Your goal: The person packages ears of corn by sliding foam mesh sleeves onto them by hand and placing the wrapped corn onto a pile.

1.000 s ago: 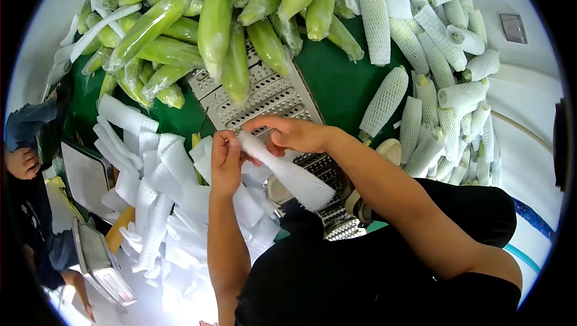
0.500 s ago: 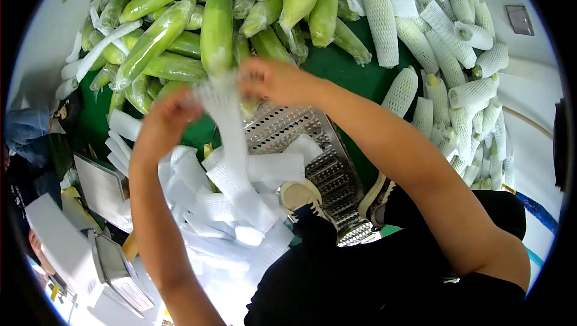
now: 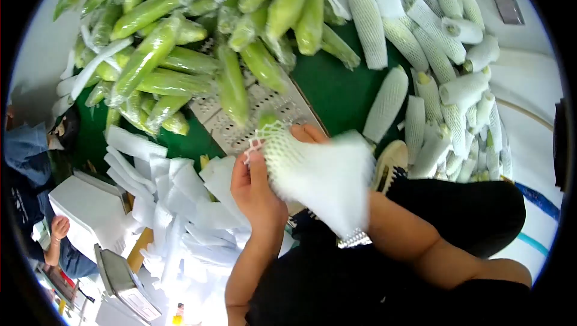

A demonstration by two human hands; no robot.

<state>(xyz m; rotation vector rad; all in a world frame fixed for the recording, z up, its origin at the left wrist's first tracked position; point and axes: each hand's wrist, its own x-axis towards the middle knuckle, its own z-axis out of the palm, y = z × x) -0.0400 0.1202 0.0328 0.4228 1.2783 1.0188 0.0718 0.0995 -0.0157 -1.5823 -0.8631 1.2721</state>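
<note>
In front of my body is a white foam net sleeve point(image 3: 324, 176) with a pale green, gourd-like vegetable inside; a bit of green shows at its open, stretched mouth. The sleeve's lower part is blurred by motion. My left hand point(image 3: 261, 191) pinches the mesh edge at that mouth. Behind the sleeve, my right hand point(image 3: 309, 134) is mostly covered, its bent fingers showing at the upper side against the netted vegetable. Just beyond lie green gourds in clear film point(image 3: 231, 85), partly on a perforated metal plate point(image 3: 240, 115).
Netted gourds point(image 3: 445, 85) are heaped at the right against a white wall. Loose foam sleeves point(image 3: 174, 200) pile up at the left. A white box point(image 3: 90, 206) stands farther left, near another person's hand point(image 3: 60, 227). My shoe point(image 3: 390, 161) rests by the plate.
Both hands have come down and toward my body. The sleeve, earlier hanging over a gourd's end at the pile, now covers most of it, away from the heap.
</note>
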